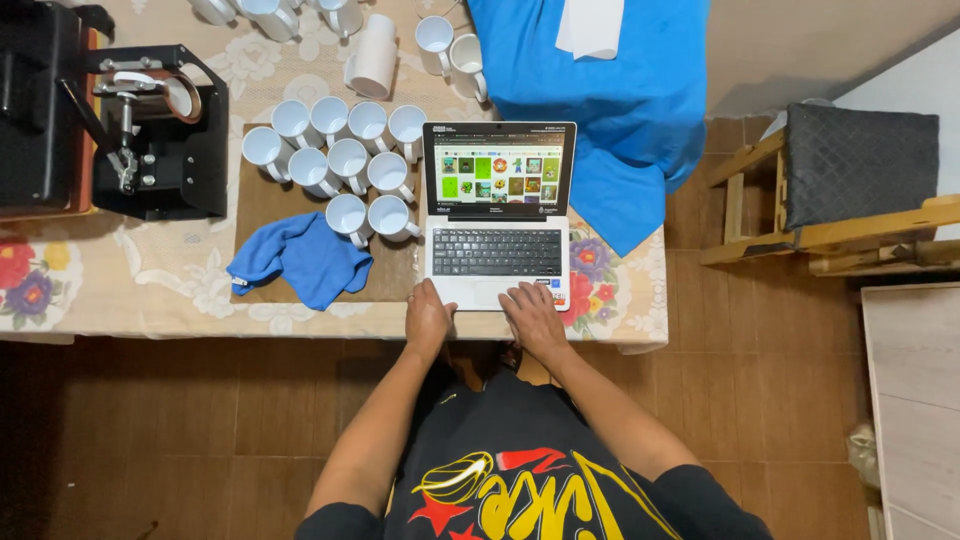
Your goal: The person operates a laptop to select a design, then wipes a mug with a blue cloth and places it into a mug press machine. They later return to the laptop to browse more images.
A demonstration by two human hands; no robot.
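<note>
Head view: both flat, empty hands, left hand [428,318] and right hand [534,318], rest on laptop [498,250], screen facing the person.

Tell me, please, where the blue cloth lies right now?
The blue cloth lies on the table, left of the laptop, just below the mugs.

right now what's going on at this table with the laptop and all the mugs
A person stands at the table with both hands on an open laptop. The left hand rests at its front left corner, and the right hand lies on the touchpad area. The screen shows a grid of small pictures. White mugs stand in a cluster to the left, beside a blue cloth and a black mug press.
</note>
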